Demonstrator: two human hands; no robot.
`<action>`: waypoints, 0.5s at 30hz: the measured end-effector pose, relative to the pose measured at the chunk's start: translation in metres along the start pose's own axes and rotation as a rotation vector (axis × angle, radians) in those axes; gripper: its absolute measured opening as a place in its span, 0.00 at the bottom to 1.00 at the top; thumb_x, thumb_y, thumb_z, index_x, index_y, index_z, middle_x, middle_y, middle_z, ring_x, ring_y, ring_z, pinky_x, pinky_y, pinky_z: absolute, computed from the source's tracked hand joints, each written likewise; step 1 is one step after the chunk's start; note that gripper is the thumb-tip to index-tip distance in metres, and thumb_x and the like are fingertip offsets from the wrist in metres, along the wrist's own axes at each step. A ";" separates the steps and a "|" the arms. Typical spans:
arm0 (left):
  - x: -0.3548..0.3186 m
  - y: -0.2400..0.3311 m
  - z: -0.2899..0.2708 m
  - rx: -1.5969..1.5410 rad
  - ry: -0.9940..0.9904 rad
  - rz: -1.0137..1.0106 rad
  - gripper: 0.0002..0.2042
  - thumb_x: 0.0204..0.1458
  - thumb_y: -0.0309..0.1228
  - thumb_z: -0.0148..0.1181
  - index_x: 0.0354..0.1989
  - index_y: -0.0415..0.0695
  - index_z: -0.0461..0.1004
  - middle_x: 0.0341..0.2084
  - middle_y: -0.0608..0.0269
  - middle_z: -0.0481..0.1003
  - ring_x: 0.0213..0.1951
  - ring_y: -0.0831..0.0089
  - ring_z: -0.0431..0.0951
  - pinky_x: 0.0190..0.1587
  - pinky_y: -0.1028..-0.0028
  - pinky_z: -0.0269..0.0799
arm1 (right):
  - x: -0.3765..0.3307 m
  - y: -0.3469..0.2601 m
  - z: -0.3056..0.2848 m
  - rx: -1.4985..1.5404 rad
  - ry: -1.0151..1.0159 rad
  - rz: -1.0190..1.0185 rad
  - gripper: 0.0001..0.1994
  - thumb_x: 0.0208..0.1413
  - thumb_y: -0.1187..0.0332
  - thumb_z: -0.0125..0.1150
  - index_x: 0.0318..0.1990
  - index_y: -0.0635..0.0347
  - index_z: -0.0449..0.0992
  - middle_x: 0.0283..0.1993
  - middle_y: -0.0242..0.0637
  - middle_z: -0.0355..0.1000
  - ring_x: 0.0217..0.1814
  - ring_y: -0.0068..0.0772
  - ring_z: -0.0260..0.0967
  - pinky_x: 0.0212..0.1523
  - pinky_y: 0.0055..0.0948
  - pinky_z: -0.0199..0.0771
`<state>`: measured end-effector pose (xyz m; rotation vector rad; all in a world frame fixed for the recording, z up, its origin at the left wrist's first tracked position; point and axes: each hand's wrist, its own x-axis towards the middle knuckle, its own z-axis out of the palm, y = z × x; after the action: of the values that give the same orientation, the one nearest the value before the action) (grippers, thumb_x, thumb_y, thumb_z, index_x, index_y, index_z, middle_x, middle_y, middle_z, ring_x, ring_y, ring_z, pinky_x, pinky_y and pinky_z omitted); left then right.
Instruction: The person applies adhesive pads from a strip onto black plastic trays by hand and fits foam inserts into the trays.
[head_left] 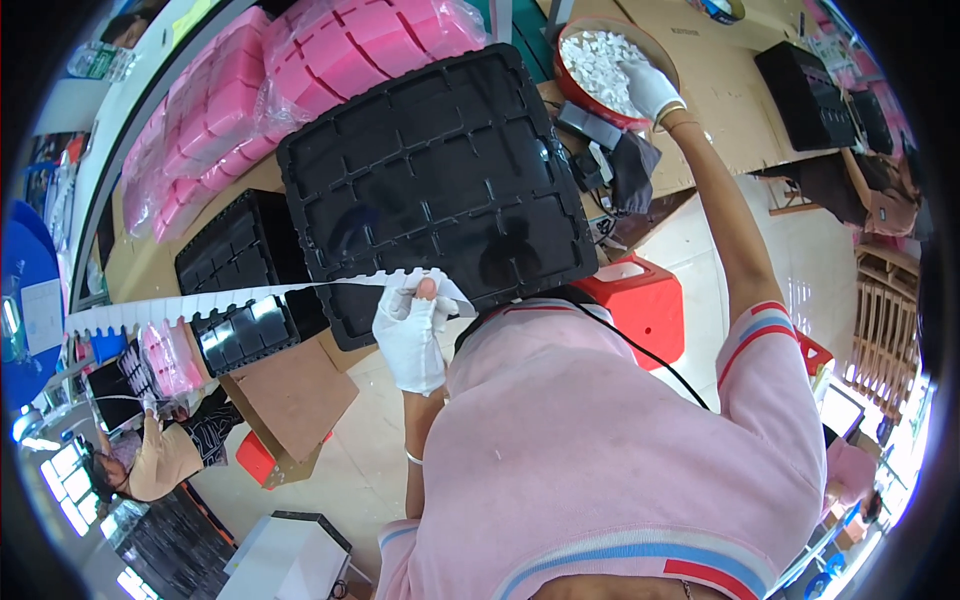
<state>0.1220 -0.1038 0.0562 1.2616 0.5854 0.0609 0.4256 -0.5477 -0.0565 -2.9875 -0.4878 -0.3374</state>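
Note:
My left hand (412, 335), in a white glove with the thumb bare, is closed on a long white strip (200, 303) with a notched edge. The strip runs off to the left, and its short end hangs beyond my fingers. Directly ahead of that hand lies a large black ridged plastic tray (420, 180). At the far right, my gloved right hand (650, 90) reaches into a red bowl (668, 60) heaped with small white pieces (597, 65). Its fingers are drawn together among the pieces, and what they hold cannot be made out.
Pink blocks in clear plastic (215, 115) line the back left. Smaller black trays (240, 250) stand left of the large one. Dark pouch and cables (630, 170) lie below the bowl. A red stool (640, 310) and cardboard box (290, 395) stand nearby. Other people work on both sides.

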 end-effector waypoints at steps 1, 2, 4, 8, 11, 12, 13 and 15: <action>0.003 -0.001 0.001 -0.052 0.059 0.019 0.10 0.59 0.31 0.67 0.43 0.39 0.78 0.33 0.57 0.81 0.23 0.78 0.75 0.23 0.82 0.62 | 0.013 -0.021 -0.002 0.017 0.008 -0.027 0.09 0.57 0.69 0.58 0.42 0.59 0.81 0.40 0.53 0.79 0.43 0.55 0.79 0.45 0.48 0.77; 0.001 0.006 0.000 -0.028 0.056 -0.018 0.10 0.59 0.31 0.67 0.43 0.38 0.78 0.32 0.57 0.81 0.26 0.76 0.77 0.26 0.81 0.66 | 0.015 -0.041 -0.007 0.025 -0.026 0.104 0.10 0.56 0.68 0.58 0.41 0.58 0.82 0.39 0.54 0.79 0.42 0.55 0.79 0.45 0.48 0.78; -0.001 0.009 -0.005 -0.006 0.048 -0.002 0.10 0.60 0.31 0.67 0.43 0.37 0.78 0.31 0.57 0.81 0.27 0.76 0.78 0.27 0.80 0.67 | 0.015 -0.103 -0.045 0.102 -0.058 0.234 0.11 0.55 0.61 0.61 0.37 0.57 0.82 0.35 0.54 0.79 0.39 0.57 0.79 0.43 0.50 0.77; -0.001 0.012 0.005 0.008 0.004 0.009 0.10 0.60 0.30 0.66 0.42 0.36 0.78 0.29 0.58 0.80 0.28 0.74 0.79 0.30 0.78 0.70 | -0.016 -0.209 -0.115 0.623 -0.031 0.038 0.09 0.58 0.63 0.64 0.41 0.57 0.79 0.36 0.47 0.79 0.39 0.50 0.79 0.40 0.40 0.78; -0.005 0.025 0.015 -0.061 0.019 -0.007 0.08 0.59 0.28 0.66 0.42 0.37 0.78 0.33 0.60 0.80 0.30 0.75 0.79 0.32 0.77 0.73 | -0.038 -0.281 -0.158 0.988 -0.339 -0.185 0.09 0.57 0.70 0.65 0.45 0.59 0.79 0.37 0.38 0.76 0.39 0.33 0.77 0.44 0.30 0.77; -0.005 0.026 0.019 -0.070 -0.003 -0.030 0.08 0.59 0.27 0.67 0.43 0.37 0.78 0.34 0.62 0.79 0.31 0.76 0.78 0.32 0.78 0.73 | -0.046 -0.293 -0.156 1.066 -0.345 -0.232 0.10 0.56 0.69 0.67 0.45 0.59 0.80 0.37 0.39 0.76 0.39 0.34 0.76 0.43 0.31 0.76; -0.005 0.027 0.019 -0.077 -0.014 -0.049 0.08 0.59 0.26 0.67 0.43 0.37 0.77 0.35 0.63 0.79 0.31 0.76 0.78 0.33 0.78 0.74 | -0.048 -0.304 -0.161 1.127 -0.414 -0.241 0.12 0.54 0.70 0.70 0.45 0.58 0.80 0.36 0.39 0.76 0.38 0.36 0.76 0.42 0.31 0.76; -0.006 0.027 0.019 -0.004 -0.008 -0.042 0.08 0.59 0.26 0.67 0.44 0.37 0.77 0.35 0.63 0.79 0.32 0.76 0.78 0.33 0.77 0.75 | -0.049 -0.319 -0.160 1.145 -0.403 -0.272 0.12 0.52 0.71 0.71 0.44 0.59 0.79 0.35 0.40 0.75 0.36 0.38 0.75 0.40 0.31 0.75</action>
<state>0.1332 -0.1139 0.0864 1.2451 0.6045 0.0220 0.2443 -0.2824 0.1060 -1.8484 -0.7752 0.4187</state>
